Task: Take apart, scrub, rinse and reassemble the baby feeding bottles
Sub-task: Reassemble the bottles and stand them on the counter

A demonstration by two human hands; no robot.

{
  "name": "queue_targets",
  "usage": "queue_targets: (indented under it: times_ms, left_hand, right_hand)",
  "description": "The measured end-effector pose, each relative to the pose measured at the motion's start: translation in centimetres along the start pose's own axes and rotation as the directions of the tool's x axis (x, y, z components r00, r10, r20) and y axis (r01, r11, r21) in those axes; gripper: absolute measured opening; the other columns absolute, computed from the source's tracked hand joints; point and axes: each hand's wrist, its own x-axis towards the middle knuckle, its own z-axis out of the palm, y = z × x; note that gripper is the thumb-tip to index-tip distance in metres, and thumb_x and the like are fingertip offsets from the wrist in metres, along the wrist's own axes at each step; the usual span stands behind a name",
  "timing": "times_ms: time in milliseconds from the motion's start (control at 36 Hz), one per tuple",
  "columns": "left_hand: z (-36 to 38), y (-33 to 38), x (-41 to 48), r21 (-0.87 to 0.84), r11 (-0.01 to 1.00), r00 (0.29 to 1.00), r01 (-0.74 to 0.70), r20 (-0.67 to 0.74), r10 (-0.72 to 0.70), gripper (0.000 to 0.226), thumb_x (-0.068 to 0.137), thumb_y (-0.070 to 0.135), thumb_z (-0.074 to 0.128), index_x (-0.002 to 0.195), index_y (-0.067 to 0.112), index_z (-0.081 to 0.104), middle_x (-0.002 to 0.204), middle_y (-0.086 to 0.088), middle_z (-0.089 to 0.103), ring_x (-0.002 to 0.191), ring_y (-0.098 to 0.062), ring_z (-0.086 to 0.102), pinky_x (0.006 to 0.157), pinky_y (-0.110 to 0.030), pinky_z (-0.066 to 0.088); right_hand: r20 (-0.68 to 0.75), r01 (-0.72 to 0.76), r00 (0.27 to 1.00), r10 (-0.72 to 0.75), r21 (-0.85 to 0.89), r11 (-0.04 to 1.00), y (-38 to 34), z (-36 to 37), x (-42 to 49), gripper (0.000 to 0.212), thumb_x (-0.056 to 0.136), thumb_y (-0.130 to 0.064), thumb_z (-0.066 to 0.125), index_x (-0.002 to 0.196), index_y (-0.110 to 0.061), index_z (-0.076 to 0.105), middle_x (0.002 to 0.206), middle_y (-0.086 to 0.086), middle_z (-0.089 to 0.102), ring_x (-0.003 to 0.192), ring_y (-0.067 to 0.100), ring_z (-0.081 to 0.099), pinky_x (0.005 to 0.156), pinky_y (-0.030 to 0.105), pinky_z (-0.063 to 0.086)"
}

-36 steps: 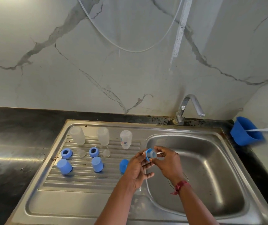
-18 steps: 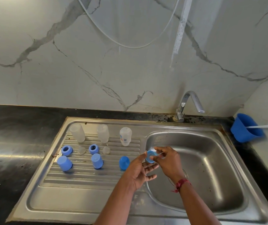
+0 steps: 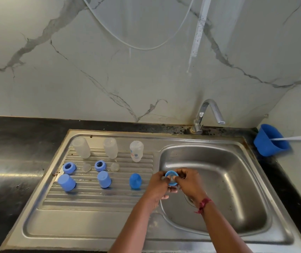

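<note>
Occupying the lower frame, a stainless-steel sink (image 3: 237, 179) with ribbed drainboard (image 3: 91, 196) sits in a glossy black counter (image 3: 9, 161) under a grey-veined marble wall (image 3: 73, 79). Three translucent bottles (image 3: 111, 147), blue rings (image 3: 69, 168) and domed caps (image 3: 135, 180) stand on the ribs at centre left. Both the left hand (image 3: 157, 183) and the right hand (image 3: 190, 181) pinch a round blue collar (image 3: 171, 178) at the basin's left edge.

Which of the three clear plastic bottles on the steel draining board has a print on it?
The rightmost clear plastic bottle, nearest the steel basin: it bears a small blue print; the left bottle and middle bottle are plain.
</note>
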Motion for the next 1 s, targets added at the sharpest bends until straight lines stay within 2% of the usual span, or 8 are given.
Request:
queue_targets:
  times_ms: [139,278,528,667,778,833,917,1000]
  left_hand:
    - [0.7,0.7,-0.5,0.083,0.991,0.992,-0.107,-0.055,0.111,0.008,0.100,0.011,0.052,0.102,0.012,0.060,0.089,-0.011,0.072,0.067,-0.016,0.071,0.046,-0.016,0.044]
    - [1.4,0.6,-0.6,0.216,0.961,0.978,-0.175,-0.072,0.194,0.010,0.095,0.004,0.056,0.102,0.012,0.057,0.090,-0.011,0.071,0.077,-0.026,0.073,0.070,-0.034,0.061]
    - [1.3,0.0,0.0,0.330,0.920,0.955,-0.210,-0.133,0.266,0.014,0.097,0.008,0.054,0.109,0.013,0.060,0.092,-0.011,0.073,0.073,-0.025,0.073,0.066,-0.033,0.060]
    - [1.6,-0.2,-0.1,0.384,0.897,0.947,-0.218,-0.139,0.290,0.012,0.096,0.007,0.052,0.105,0.012,0.059,0.091,-0.013,0.072,0.070,-0.025,0.072,0.062,-0.030,0.058]
    - [1.9,-0.5,0.2,0.427,0.880,0.934,-0.206,-0.183,0.308,0.014,0.095,0.005,0.049,0.099,0.013,0.060,0.087,-0.008,0.071,0.071,-0.024,0.071,0.064,-0.036,0.059]
    - [2.1,-0.5,0.3,0.470,0.854,0.915,-0.223,-0.202,0.349,0.015,0.096,0.007,0.049,0.092,0.017,0.058,0.078,-0.001,0.067,0.067,-0.018,0.068,0.060,-0.027,0.055]
    - [2.4,-0.7,0.3,0.509,0.828,0.896,-0.237,-0.215,0.388,0.013,0.094,0.008,0.053,0.091,0.019,0.057,0.075,0.006,0.061,0.066,-0.008,0.060,0.055,-0.016,0.046]
    - [2.7,-1.0,0.8,0.448,0.866,0.909,-0.221,-0.228,0.350,0.006,0.094,0.016,0.055,0.094,0.021,0.058,0.084,0.002,0.067,0.077,-0.018,0.067,0.069,-0.034,0.057]
  right_hand:
    - [-0.066,-0.042,0.997,0.042,0.004,0.999,-0.2,0.0,-0.1,0.023,0.077,-0.002,0.074,0.079,-0.026,0.075,0.072,-0.007,0.073,0.069,0.013,0.071,0.072,0.039,0.061]
    - [-0.097,-0.050,0.994,0.045,-0.043,0.998,-0.5,-0.2,-0.5,0.017,0.077,-0.003,0.074,0.084,-0.018,0.077,0.076,-0.006,0.073,0.074,0.011,0.069,0.076,0.035,0.059]
    - [0.067,-0.040,0.997,0.034,0.092,0.995,-0.3,-0.4,-0.1,0.012,0.089,-0.011,0.070,0.090,-0.022,0.076,0.079,0.000,0.075,0.071,0.018,0.073,0.072,0.042,0.062]
    - [0.032,0.003,0.999,-0.004,0.034,0.999,-0.2,-0.3,-0.1,0.012,0.089,-0.012,0.070,0.086,-0.022,0.077,0.077,-0.002,0.075,0.070,0.016,0.072,0.073,0.041,0.061]
    - [-0.008,0.080,0.997,-0.081,-0.082,0.993,-0.4,0.0,-0.5,0.014,0.088,-0.005,0.067,0.088,-0.015,0.076,0.079,-0.005,0.072,0.071,0.007,0.067,0.068,0.018,0.056]
    - [-0.042,0.113,0.992,-0.118,-0.101,0.988,-0.4,0.2,-0.6,0.017,0.087,-0.001,0.065,0.086,-0.015,0.075,0.076,-0.007,0.069,0.068,0.002,0.063,0.062,0.011,0.050]
    - [-0.067,0.105,0.992,-0.111,-0.080,0.991,0.1,0.4,-0.4,0.019,0.086,0.000,0.065,0.087,-0.017,0.074,0.080,-0.006,0.070,0.074,0.006,0.066,0.070,0.021,0.056]
    - [-0.023,0.075,0.997,-0.075,-0.007,0.997,0.8,0.0,0.1,0.017,0.089,-0.005,0.066,0.091,-0.017,0.076,0.082,-0.005,0.073,0.075,0.011,0.069,0.074,0.034,0.060]
